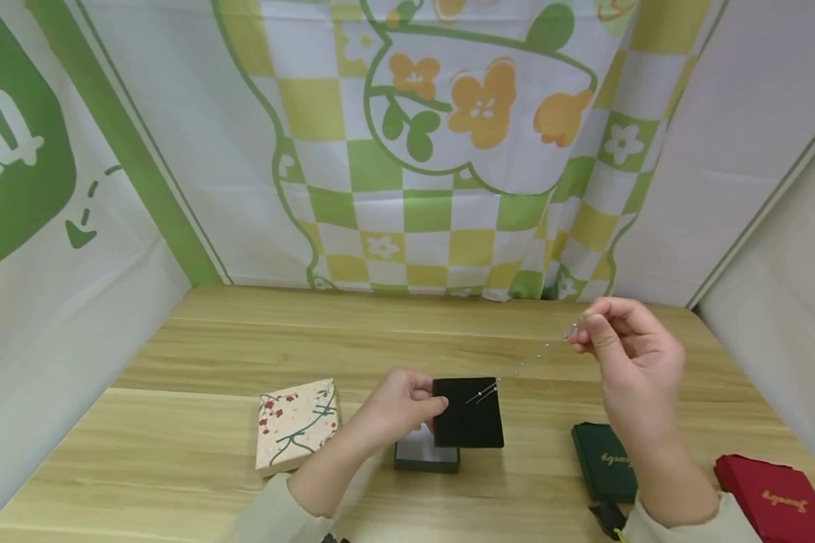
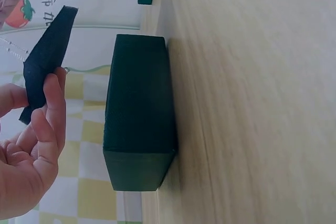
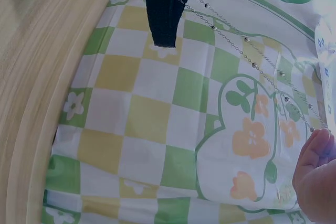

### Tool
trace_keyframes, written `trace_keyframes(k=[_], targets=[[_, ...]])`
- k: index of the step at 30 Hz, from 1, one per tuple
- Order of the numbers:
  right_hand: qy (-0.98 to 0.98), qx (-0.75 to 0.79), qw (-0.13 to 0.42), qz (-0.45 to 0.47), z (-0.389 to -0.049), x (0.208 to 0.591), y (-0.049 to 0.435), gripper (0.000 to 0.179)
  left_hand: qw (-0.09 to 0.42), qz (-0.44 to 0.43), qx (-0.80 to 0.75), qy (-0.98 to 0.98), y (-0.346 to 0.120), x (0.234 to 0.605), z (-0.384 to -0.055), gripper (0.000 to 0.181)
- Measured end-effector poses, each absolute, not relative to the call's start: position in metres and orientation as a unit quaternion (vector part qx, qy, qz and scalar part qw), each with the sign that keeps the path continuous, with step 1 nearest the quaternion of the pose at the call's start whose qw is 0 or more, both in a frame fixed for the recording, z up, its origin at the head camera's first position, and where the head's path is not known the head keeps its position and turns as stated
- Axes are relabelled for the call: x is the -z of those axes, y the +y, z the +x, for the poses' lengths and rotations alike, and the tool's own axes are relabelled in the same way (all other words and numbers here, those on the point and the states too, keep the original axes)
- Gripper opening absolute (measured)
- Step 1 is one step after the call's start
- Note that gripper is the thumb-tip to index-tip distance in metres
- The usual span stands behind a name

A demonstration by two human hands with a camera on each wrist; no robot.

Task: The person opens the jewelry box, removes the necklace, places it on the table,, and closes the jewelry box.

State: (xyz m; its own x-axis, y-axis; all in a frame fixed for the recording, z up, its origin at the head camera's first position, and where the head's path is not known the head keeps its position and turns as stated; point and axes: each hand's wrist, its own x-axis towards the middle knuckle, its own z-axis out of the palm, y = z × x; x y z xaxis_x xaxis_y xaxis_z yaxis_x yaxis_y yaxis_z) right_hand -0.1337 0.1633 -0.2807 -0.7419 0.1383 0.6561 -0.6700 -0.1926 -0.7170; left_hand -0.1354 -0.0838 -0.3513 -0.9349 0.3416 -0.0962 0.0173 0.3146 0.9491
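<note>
My left hand pinches the left edge of a square black jewelry pad, holding it above a small dark green box with a pale inside. Up and to the right, my right hand pinches one end of a thin silver beaded chain. Two strands of the chain run down to the pad's upper right corner and across its face. In the right wrist view the chain stretches taut between the pad and my fingertips. The left wrist view shows the pad tilted, thumb and fingers on either side.
A cream floral box lid lies left of the green box. At right are a dark green pouch lettered "Jewelry" and a red one. A small black item sits by my right sleeve. A checked curtain hangs behind the table.
</note>
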Motion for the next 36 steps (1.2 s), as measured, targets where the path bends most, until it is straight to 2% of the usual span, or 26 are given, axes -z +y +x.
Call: trace_keyframes(k=[7, 20, 31, 36], targets=[[-0.506, -0.783, 0.276, 0.234, -0.138, 0.280, 0.164, 0.010, 0.147, 0.105, -0.580, 0.794, -0.086, 0.351, -0.136, 0.031], [-0.387, -0.859, 0.283, 0.180, -0.152, 0.287, 0.171, 0.005, 0.148, 0.097, -0.586, 0.791, -0.092, 0.351, -0.134, 0.035], [-0.381, -0.861, 0.289, 0.175, -0.159, 0.288, 0.180, 0.005, 0.147, 0.103, -0.567, 0.804, -0.099, 0.356, -0.135, 0.040], [-0.452, -0.831, 0.291, 0.146, -0.162, 0.288, 0.186, 0.006, 0.145, 0.110, -0.561, 0.807, -0.102, 0.355, -0.135, 0.036]])
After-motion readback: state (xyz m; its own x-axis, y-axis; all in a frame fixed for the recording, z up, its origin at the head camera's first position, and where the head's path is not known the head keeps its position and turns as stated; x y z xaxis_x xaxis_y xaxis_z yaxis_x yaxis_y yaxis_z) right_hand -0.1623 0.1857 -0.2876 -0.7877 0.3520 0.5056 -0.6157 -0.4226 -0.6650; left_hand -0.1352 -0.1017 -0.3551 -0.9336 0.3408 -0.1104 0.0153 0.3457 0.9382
